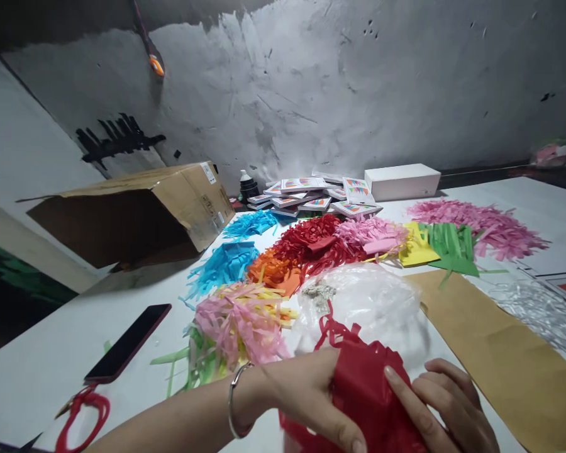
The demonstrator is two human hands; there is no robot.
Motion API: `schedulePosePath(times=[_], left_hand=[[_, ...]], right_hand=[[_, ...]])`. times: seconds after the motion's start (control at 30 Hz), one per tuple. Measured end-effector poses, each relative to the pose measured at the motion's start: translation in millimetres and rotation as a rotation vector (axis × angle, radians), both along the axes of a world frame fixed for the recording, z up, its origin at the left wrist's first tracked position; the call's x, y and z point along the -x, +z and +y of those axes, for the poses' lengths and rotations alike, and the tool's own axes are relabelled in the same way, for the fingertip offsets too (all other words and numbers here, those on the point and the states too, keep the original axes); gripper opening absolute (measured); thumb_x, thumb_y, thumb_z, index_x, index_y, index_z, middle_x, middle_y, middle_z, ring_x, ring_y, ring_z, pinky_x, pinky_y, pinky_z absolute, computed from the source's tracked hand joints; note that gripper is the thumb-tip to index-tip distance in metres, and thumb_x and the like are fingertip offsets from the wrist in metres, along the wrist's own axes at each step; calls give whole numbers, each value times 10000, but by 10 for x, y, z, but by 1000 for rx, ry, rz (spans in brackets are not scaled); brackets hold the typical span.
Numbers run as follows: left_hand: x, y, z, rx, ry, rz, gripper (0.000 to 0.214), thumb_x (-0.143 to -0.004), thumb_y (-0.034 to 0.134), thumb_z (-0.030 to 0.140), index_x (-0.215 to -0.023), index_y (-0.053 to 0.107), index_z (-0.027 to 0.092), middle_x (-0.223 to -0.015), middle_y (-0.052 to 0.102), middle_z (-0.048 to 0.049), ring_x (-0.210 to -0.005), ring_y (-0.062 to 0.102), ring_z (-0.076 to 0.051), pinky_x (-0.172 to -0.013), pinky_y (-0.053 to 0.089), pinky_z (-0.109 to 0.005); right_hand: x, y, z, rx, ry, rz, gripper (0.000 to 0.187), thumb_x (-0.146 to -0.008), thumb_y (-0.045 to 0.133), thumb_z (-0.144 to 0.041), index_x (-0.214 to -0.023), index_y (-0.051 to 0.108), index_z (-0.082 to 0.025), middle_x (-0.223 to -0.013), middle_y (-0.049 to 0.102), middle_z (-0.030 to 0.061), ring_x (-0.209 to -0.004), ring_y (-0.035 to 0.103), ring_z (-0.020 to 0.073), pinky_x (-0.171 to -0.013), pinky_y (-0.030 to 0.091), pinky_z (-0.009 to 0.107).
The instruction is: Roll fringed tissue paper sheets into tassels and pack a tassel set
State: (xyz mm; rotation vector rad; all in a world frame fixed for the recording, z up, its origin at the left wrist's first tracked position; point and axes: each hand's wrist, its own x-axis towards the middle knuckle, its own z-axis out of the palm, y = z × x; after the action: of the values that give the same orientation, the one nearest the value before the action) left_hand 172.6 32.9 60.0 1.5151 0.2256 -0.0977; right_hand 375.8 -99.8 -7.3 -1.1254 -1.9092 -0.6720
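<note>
Dim, uneven indoor light, strongest on the grey wall (339,94) and white table (38,371). Deep shadow inside the tipped cardboard box (188,201) and along the left edge. Soft glare on the clear plastic bag (372,302). Slight blur on left hand (311,396), right hand (453,409) and red tissue paper (372,390); wide-angle bowing toward the corners.

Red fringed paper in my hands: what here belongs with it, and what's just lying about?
In hand: red fringed tissue paper, left hand, right hand, coloured fringed paper heaps, clear plastic bag.
Lying about: dark flat phone, brown cardboard box.
</note>
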Motion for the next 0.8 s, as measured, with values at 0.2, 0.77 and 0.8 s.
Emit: schedulePosePath(times=[0.2, 0.77, 0.8], left_hand=[[-279, -246, -276, 552, 350, -15, 698, -546, 888, 664, -940, 747, 104, -859, 712, -79, -766, 646, -175, -757, 527, -263], [-467, -349, -167, 477, 191, 259, 330, -636, 792, 178, -932, 653, 136, -696, 704, -14, -562, 635, -101, -512, 504, -173], [-397, -295, -133, 454, 225, 257, 385, -649, 759, 162, -1014, 636, 149, -698, 705, -6, -555, 629, -99, -510, 499, -173]], right_hand=[[-122, -229, -31, 28, -72, 47, 537, -1043, 411, -233, -1538, 365, -28, -813, 593, 67, -756, 596, 163, -923, 427, 430], [-913, 66, -568, 21, -555, -16, 561, -959, 522, -153, -1513, 468, -219, -878, 683, 70, -775, 632, 231, -754, 481, 387], [-855, 60, -606, 27, -531, -69, 552, -947, 506, -117, -1495, 486, -180, -985, 711, 97, -896, 665, 254, -864, 496, 419]])
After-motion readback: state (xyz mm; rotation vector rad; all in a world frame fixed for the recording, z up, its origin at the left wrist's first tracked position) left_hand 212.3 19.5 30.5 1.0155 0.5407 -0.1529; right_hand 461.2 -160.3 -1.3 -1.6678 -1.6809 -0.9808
